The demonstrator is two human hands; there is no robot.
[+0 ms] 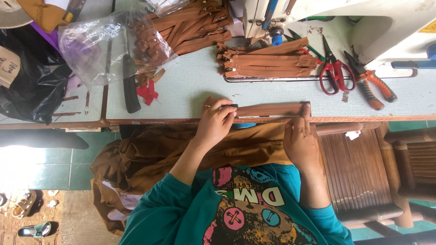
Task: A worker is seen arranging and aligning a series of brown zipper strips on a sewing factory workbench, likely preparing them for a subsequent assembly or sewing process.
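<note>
Left hand [218,120] and right hand [299,136] each pinch one end of a brown zipper [270,110] stretched flat along the desk [190,86] edge, mid-frame; red scissors [335,72] lie upper right.

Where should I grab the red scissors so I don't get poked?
Take the red scissors by the two red handle loops, which lie nearer the table's front edge. The blades point away, toward the sewing machine, so come in from the front. The pliers lie close on one side, so reach straight for the loops, not across.
</note>
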